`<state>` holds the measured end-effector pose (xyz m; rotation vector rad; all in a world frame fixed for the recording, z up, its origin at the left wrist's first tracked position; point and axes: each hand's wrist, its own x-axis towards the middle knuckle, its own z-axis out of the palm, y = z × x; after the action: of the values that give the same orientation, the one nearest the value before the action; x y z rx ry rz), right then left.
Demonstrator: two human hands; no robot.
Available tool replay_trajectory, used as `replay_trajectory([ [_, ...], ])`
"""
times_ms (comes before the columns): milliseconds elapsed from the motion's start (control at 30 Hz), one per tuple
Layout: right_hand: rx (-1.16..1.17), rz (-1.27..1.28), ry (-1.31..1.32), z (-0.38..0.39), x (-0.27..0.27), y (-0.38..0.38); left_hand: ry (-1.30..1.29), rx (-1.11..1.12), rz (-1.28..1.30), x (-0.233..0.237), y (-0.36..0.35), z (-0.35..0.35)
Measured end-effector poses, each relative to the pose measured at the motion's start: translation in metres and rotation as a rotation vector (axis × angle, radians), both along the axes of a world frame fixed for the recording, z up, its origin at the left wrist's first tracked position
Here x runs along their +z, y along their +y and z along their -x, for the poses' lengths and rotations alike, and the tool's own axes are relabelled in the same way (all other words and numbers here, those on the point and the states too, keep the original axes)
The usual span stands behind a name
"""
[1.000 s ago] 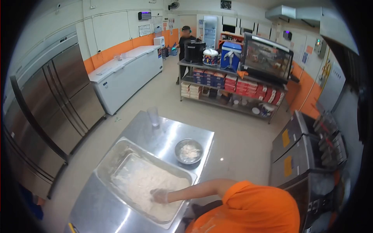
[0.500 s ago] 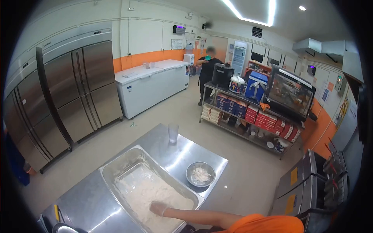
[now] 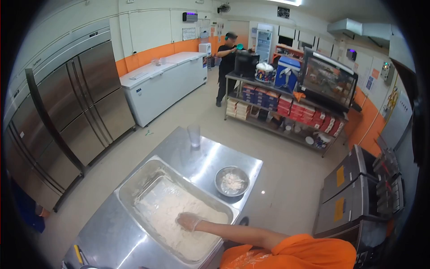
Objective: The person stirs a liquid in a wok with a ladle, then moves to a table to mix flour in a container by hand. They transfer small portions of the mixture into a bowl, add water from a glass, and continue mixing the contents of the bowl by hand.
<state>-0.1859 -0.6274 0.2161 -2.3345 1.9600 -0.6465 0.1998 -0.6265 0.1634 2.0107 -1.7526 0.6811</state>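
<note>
My right hand (image 3: pixel 188 221) wears a clear plastic glove and is down in pale flour (image 3: pixel 172 215). The flour lies in a deep rectangular steel pan (image 3: pixel 134 179); my fingertips are sunk in it or turned away, so what they hold, if anything, is hidden. To the right of the pan, a round metal bowl (image 3: pixel 231 193) contains pale, flour-coated pieces. A clear plastic pitcher or tall cup (image 3: pixel 194 136) stands by the far corner of the steel table (image 3: pixel 228 154). My left hand does not show.
A yellow-handled utensil (image 3: pixel 78 254) lies at the table's near left corner. Steel refrigerators (image 3: pixel 96 89) and white chest freezers (image 3: pixel 165 85) line the left. A person in black (image 3: pixel 227 60) holds a green container behind a shelf of boxes (image 3: pixel 286 105). Steel fryer-like units (image 3: pixel 342 193) stand right.
The view has tilted downward, showing more of my orange sleeve. My right hand stays in the flour, its back showing more. The person in black has raised the green container over the black pot.
</note>
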Motion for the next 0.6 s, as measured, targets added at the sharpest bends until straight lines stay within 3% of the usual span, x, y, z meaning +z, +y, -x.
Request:
replay_trajectory([
  [67, -0.064, -0.049, -0.003, -0.009, -0.030, -0.010, -0.033, 0.010, 0.007, -0.021, -0.001, -0.006],
  [133, -0.136, -0.091, -0.011, -0.029, -0.034, -0.013, -0.281, -0.036, 0.096, -0.050, -0.009, -0.031],
  [167, -0.168, -0.191, 0.078, -0.034, -0.024, -0.008, -0.298, -0.034, 0.113, -0.031, -0.009, -0.029],
  [233, -0.189, -0.291, 0.183, -0.032, -0.020, -0.014, 0.036, 0.047, -0.164, 0.000, -0.001, -0.004],
  [300, -0.087, -0.333, 0.124, -0.034, -0.047, -0.021, 0.028, 0.030, -0.165, 0.005, 0.007, 0.003],
  [467, 0.078, -0.299, -0.068, 0.002, 0.028, -0.005, -0.132, -0.008, 0.031, -0.031, -0.003, -0.015],
  [500, 0.034, -0.332, -0.143, 0.005, 0.046, -0.001, -0.015, -0.025, -0.029, -0.016, 0.000, -0.009],
  [600, 0.016, -0.302, -0.300, 0.017, 0.047, 0.010, -0.022, -0.035, -0.056, -0.001, 0.006, -0.003],
])
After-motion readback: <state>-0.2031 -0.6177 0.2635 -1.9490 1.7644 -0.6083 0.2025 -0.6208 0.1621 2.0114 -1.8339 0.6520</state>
